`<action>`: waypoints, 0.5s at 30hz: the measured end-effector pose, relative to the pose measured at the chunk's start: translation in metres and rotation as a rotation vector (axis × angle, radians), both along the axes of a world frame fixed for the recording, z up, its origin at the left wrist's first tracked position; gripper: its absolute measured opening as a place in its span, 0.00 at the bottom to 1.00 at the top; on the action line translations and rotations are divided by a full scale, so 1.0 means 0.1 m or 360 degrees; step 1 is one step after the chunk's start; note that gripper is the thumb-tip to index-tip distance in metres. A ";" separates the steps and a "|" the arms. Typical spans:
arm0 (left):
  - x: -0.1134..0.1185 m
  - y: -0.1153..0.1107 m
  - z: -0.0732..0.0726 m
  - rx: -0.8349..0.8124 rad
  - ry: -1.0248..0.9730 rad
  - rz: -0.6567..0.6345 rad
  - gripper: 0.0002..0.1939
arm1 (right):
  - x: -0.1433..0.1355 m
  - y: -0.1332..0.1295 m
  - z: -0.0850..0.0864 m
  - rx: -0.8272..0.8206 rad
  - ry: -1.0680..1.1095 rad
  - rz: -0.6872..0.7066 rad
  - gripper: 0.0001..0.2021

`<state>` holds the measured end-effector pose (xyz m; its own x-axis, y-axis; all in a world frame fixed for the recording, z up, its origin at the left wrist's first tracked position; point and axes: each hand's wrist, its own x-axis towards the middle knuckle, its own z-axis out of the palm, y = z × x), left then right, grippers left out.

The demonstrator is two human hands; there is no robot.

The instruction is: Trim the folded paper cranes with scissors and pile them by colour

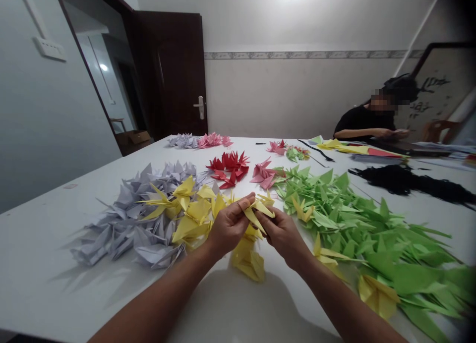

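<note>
Between my two hands is a yellow folded paper crane [257, 215], held above the table. My left hand [231, 225] pinches it from the left, thumb on top. The fingers of my right hand [281, 231] close on its right side, partly hidden behind the paper. Below and beside my hands lie more yellow paper cranes [195, 215]. A heap of pale grey-lilac cranes [139, 229] spreads to the left. On the right is a large pile of green cranes [357, 229], with a few yellow ones along its near edge.
Red cranes [230, 168] and pink cranes [263, 174] sit farther back on the white table [89, 184]. Black strands [405, 182] and coloured paper sheets [357, 147] lie at right. Another person [366, 120] in black sits at the far right. A dark door [174, 75] stands behind.
</note>
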<state>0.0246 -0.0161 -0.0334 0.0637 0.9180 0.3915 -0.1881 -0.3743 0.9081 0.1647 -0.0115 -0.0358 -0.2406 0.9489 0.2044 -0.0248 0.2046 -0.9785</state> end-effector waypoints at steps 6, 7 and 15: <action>-0.02 0.02 0.08 -0.0157 -0.0234 0.0014 0.18 | 0.01 -0.05 0.10 0.0019 0.0124 0.0005 0.19; -0.02 0.03 0.10 -0.0217 -0.0347 0.0007 0.18 | 0.01 -0.06 0.12 0.0024 0.0171 -0.0023 0.18; -0.07 0.01 0.21 -0.0757 -0.0921 -0.0113 0.09 | 0.02 -0.02 0.03 0.0285 0.0063 -0.0104 0.17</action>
<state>0.0172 -0.0150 -0.0123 0.0332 0.9978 -0.0572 -0.6936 0.0643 0.7175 0.1667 -0.0137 -0.0331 -0.1681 0.9099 0.3793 -0.0437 0.3775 -0.9250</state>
